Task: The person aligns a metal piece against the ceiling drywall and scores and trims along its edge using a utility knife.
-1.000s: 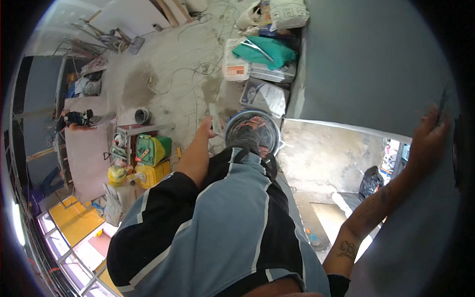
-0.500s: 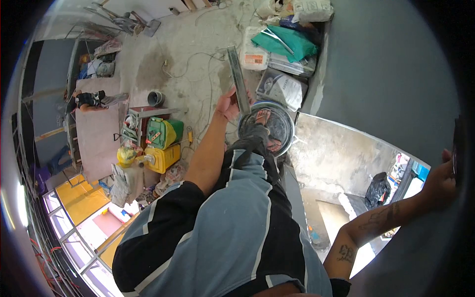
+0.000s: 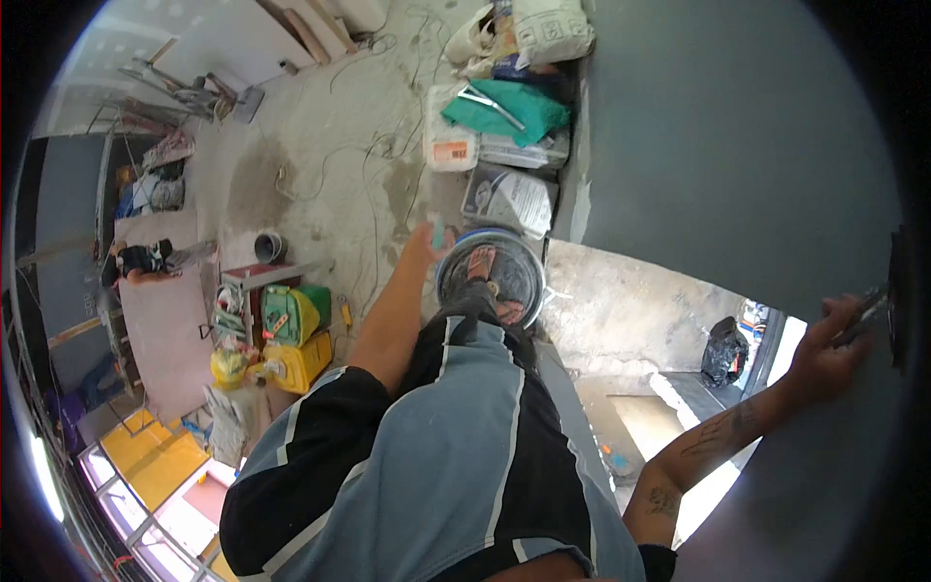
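My left hand (image 3: 438, 240) is blurred, its fingers closed around something with a small pale-green patch; the long metal strip held there earlier cannot be made out. It hovers beside the rim of a round bucket (image 3: 529, 281), and my sandalled feet (image 3: 481, 264) stand on that bucket. Far to the right, my right hand (image 3: 830, 354) is wrapped around the handle of a wide filling knife (image 3: 858, 318). The knife's dark blade, seen nearly edge-on, lies against or close to the grey wall (image 3: 718, 145); whether it touches is unclear.
Boxes (image 3: 509, 199), a green cloth (image 3: 514, 112) and sacks (image 3: 553, 29) line the wall foot. Cables (image 3: 369, 165) cross the concrete floor. At left are a yellow container (image 3: 301, 364), a small bucket (image 3: 271, 246) and another person (image 3: 141, 260). A wall opening (image 3: 630, 330) gapes below right.
My view has shifted, with the floor items now further left. The long metal strip in my left hand no longer shows. My right hand has moved slightly left and down, exposing the knife's handle.
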{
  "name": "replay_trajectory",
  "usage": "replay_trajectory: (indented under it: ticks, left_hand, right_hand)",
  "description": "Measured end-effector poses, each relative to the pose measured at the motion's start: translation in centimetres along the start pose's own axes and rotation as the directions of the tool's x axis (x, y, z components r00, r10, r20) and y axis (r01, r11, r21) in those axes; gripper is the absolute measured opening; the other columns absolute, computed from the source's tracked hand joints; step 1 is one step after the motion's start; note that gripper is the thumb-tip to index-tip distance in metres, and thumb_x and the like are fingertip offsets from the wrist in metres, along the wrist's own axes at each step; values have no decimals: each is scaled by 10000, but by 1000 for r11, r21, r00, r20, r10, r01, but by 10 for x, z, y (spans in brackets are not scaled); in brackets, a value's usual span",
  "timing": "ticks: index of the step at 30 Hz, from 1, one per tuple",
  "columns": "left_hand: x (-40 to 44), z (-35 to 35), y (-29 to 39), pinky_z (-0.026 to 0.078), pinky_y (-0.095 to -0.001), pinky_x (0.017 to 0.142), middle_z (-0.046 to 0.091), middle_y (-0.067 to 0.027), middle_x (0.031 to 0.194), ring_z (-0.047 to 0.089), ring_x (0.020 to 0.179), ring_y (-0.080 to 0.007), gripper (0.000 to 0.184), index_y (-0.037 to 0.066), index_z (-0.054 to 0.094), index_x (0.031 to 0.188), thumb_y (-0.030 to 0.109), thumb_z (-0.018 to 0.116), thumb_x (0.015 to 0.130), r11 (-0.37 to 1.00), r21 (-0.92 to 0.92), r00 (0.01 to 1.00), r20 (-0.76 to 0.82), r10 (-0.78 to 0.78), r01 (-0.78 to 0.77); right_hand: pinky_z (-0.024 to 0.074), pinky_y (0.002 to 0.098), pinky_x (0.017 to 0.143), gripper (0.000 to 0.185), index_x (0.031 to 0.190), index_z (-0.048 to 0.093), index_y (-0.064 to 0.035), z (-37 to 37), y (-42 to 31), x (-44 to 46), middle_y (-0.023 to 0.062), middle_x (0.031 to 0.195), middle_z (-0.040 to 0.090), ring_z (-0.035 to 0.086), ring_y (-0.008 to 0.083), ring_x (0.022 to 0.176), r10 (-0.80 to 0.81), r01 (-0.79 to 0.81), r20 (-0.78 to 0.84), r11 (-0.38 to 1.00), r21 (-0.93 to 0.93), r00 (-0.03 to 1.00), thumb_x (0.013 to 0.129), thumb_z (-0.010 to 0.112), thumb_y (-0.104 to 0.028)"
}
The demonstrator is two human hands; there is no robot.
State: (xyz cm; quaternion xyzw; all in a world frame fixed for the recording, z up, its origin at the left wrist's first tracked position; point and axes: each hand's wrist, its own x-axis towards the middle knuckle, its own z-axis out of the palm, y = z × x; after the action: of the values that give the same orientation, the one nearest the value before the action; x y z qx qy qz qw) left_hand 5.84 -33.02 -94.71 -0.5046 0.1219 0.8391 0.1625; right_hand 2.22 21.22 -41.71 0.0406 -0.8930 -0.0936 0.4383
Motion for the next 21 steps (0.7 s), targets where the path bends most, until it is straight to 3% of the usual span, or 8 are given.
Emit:
replay_trajectory:
  ticks: [2,6,8,10,13,16,18,21]
  left_hand:
    - [-16,12,5,428,-428,522,537,-122,745,551,649,-280,280,54,548,906,282,426,1015,956,287,961,-275,15,67]
    - [-42,35,-1,449,-399,508,536,-101,711,541,613,-243,308,52,578,869,318,495,1000,956,290,958,-260,121,-42]
    - [-40,59,3,461,-372,513,574,-128,711,549,577,-244,323,21,552,849,280,451,1013,791,601,991,-128,-42,111]
    - [12,54,29,495,-348,551,586,-131,741,597,635,-231,280,25,603,871,224,461,1007,682,672,836,524,-165,-287]
    - [-7,183,47,561,-349,619,631,-92,782,629,657,-228,228,6,652,941,116,459,990,917,383,993,-8,119,-107]
    - [8,236,75,574,-379,630,654,-93,846,640,685,-230,217,2,652,954,80,452,985,952,293,988,-89,123,-92]
    - [6,248,81,574,-406,614,666,-108,891,650,718,-226,221,-11,643,963,43,430,985,752,650,988,-8,154,-112]
    - [-4,214,57,557,-416,564,664,-137,779,647,626,-265,158,-6,652,921,49,504,930,682,719,981,-2,192,-132]
  right_hand:
    - [551,259,580,215,973,639,-68,-2,-8,1,27,840,727,715,124,697,1,-4,21,994,105,1000,1026,563,-261]
    - [561,266,584,233,1058,612,-30,3,-6,-3,68,853,716,715,132,712,48,-52,48,995,83,998,1027,557,-254]
    - [579,263,585,231,1095,601,-11,9,-1,-8,92,876,711,714,139,711,12,-14,19,996,85,1000,1023,560,-228]
    - [599,258,585,216,1089,599,8,13,-4,-9,104,892,705,711,147,692,50,-45,-24,985,164,998,1024,554,-192]
    - [609,259,591,218,1080,598,27,12,-5,-10,112,876,700,710,149,686,55,-50,-27,988,149,998,1027,546,-177]
    - [607,258,577,231,1060,599,35,13,-9,-10,116,875,700,711,141,684,146,-142,-18,981,129,989,1031,542,-187]
    - [597,247,559,235,1047,604,24,8,-16,-4,104,866,705,710,127,682,119,-116,-20,989,92,993,1032,541,-202]
    - [584,233,541,238,1034,611,7,3,-13,-6,86,864,714,709,112,676,17,-17,-24,1000,1,1000,1034,538,-220]
